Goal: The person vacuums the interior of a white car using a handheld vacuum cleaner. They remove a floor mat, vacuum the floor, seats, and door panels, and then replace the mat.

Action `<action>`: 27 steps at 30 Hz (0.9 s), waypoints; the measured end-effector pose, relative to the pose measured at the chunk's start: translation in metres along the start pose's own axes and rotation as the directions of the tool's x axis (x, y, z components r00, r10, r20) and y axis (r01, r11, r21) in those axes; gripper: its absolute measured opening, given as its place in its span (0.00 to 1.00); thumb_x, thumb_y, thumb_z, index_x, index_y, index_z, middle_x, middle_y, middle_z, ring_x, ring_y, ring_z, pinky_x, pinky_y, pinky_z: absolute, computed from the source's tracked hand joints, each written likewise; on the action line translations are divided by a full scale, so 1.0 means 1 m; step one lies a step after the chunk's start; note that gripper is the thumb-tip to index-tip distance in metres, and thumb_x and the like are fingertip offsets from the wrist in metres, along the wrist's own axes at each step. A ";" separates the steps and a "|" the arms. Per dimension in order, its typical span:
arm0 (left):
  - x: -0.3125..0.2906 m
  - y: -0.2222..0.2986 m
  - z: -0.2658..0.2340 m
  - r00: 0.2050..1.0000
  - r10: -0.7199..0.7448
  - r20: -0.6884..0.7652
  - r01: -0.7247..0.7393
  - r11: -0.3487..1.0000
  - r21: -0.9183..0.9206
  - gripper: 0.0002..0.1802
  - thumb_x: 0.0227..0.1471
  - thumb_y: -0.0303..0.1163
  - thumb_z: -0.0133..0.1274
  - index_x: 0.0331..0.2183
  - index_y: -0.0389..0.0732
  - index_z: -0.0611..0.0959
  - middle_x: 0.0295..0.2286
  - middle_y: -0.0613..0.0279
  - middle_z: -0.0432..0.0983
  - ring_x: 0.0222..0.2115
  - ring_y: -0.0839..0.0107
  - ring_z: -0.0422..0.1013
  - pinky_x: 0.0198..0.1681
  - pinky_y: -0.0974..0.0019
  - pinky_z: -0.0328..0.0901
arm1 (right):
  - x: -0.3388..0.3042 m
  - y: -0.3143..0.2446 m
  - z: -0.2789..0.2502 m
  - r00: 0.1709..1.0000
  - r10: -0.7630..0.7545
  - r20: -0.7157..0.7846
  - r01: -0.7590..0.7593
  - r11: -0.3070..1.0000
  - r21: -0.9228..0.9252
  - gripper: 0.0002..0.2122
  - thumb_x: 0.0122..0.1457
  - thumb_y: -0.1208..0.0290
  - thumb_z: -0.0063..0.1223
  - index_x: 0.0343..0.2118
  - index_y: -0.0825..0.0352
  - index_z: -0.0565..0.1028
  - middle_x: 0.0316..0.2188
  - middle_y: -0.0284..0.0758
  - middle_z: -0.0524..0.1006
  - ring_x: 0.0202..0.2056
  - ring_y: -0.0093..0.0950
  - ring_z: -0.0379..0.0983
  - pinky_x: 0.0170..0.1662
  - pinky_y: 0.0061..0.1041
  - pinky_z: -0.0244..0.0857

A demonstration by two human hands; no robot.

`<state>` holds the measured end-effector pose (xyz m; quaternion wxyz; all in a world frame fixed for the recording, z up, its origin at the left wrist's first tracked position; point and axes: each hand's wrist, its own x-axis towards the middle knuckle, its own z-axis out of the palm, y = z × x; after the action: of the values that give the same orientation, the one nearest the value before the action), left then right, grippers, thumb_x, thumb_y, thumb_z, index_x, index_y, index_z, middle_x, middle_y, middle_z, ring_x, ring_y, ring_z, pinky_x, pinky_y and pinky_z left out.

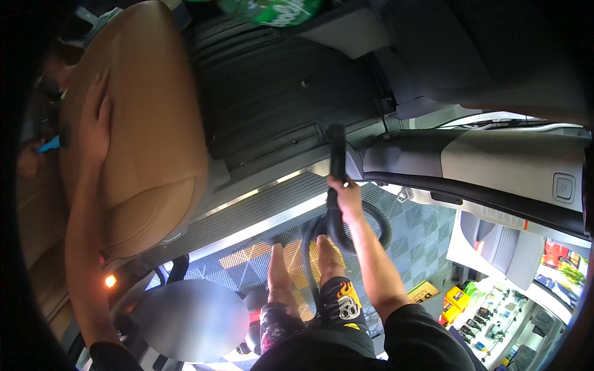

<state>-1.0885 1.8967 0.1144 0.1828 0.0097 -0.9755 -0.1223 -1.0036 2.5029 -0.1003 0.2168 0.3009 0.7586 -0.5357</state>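
My left hand (96, 133) lies flat with its fingers stretched out on a tan leather car seat (148, 105). My right hand (348, 196) is wrapped round a black vacuum wand (337, 151), its far end at the edge of the dark car floor (266, 93), close to the door sill (260, 198). A black ribbed hose (385, 232) loops down behind my right hand toward the ground. Small pale specks show on the car floor.
Another person's hand (30, 159) with something blue (49, 144) is beyond the seat at far left. A green package (272, 9) lies at the top. A pillar with a belt panel (520, 161) borders the opening at right. Yellow containers (456, 300) stand lower right.
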 end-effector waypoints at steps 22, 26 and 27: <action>-0.159 0.408 0.383 0.586 -0.499 0.638 0.718 -0.045 -0.695 0.31 0.61 0.54 0.60 0.49 0.35 0.80 0.41 0.59 0.81 0.39 0.70 0.79 0.42 0.63 0.73 | -0.120 -0.016 -0.093 0.872 0.228 0.433 -0.367 0.890 0.270 0.09 0.64 0.68 0.61 0.41 0.68 0.75 0.23 0.36 0.77 0.20 0.27 0.75 0.23 0.27 0.71; -0.093 0.471 0.397 0.206 -0.458 0.865 0.791 -0.442 -0.423 0.28 0.56 0.52 0.64 0.42 0.36 0.79 0.36 0.56 0.77 0.34 0.67 0.78 0.36 0.66 0.74 | -0.139 0.018 -0.142 0.917 0.169 0.362 -0.270 0.930 0.251 0.12 0.63 0.71 0.63 0.45 0.69 0.75 0.25 0.35 0.79 0.22 0.26 0.78 0.27 0.26 0.74; -0.076 0.473 0.378 0.194 -0.371 0.908 0.708 -0.588 -0.391 0.27 0.55 0.52 0.65 0.41 0.37 0.79 0.36 0.55 0.77 0.33 0.66 0.77 0.35 0.66 0.74 | -0.137 0.017 -0.141 0.920 0.168 0.353 -0.264 0.933 0.245 0.12 0.63 0.71 0.64 0.45 0.69 0.75 0.25 0.35 0.79 0.23 0.26 0.78 0.27 0.25 0.73</action>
<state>-1.1411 2.4488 -0.1393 -0.1191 0.4770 -0.3637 -0.7912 -0.8935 2.6100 0.0236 0.3516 0.3190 0.5877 -0.6551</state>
